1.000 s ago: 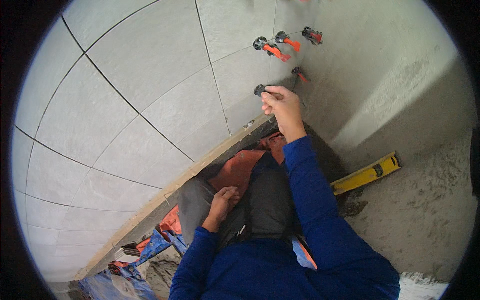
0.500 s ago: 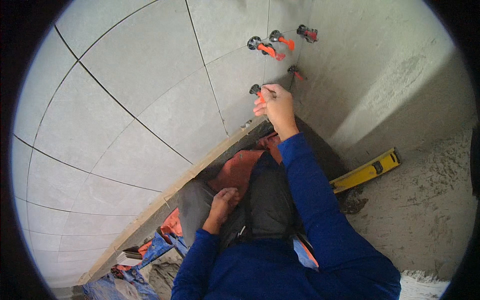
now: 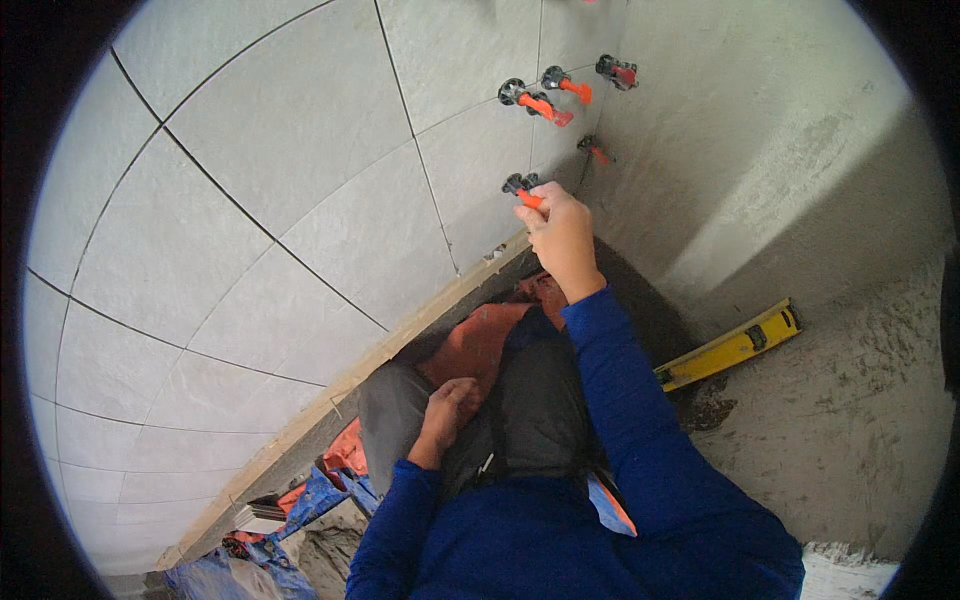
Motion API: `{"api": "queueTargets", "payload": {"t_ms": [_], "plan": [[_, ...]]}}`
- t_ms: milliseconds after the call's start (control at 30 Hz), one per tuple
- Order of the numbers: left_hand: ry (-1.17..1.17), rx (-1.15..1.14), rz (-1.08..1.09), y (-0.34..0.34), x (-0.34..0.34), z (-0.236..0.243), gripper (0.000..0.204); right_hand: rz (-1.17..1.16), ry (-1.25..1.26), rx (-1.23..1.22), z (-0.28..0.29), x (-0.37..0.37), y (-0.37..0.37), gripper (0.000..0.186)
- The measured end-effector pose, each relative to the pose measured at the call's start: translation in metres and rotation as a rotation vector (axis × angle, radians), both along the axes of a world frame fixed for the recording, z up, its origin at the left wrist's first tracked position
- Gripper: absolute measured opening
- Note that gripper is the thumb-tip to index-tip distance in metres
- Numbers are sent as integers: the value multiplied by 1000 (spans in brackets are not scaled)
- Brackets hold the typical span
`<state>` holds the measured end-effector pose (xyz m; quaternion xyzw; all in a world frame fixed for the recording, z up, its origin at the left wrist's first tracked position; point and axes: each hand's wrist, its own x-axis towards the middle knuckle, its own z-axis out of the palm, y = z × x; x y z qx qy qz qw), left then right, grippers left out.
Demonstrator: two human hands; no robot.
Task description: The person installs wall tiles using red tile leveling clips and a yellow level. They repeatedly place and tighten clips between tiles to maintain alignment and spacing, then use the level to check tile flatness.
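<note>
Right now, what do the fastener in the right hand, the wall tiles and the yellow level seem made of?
Fastener in the right hand: probably plastic, its orange handle bright and uniformly coloured. Wall tiles: likely ceramic or porcelain, pale grey, mostly matt, with thin joints. Yellow level: perhaps painted metal, possibly plastic; its opaque colour leaves that open.

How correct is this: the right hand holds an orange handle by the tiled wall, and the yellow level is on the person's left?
Wrong side: in the head view, the yellow level is on the person's right. The right hand does hold an orange handle.
</note>
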<state>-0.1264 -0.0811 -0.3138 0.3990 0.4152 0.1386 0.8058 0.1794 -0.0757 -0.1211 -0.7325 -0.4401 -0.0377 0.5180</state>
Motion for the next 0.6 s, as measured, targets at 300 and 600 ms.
{"api": "queueTargets", "payload": {"t_ms": [300,600], "plan": [[33,36,-28,-1,-3,-4,29,42,-240,-66,9,11,-4,22],[-5,-12,34,-4,-5,11,28,104,-116,-99,15,18,-3,25]]}}
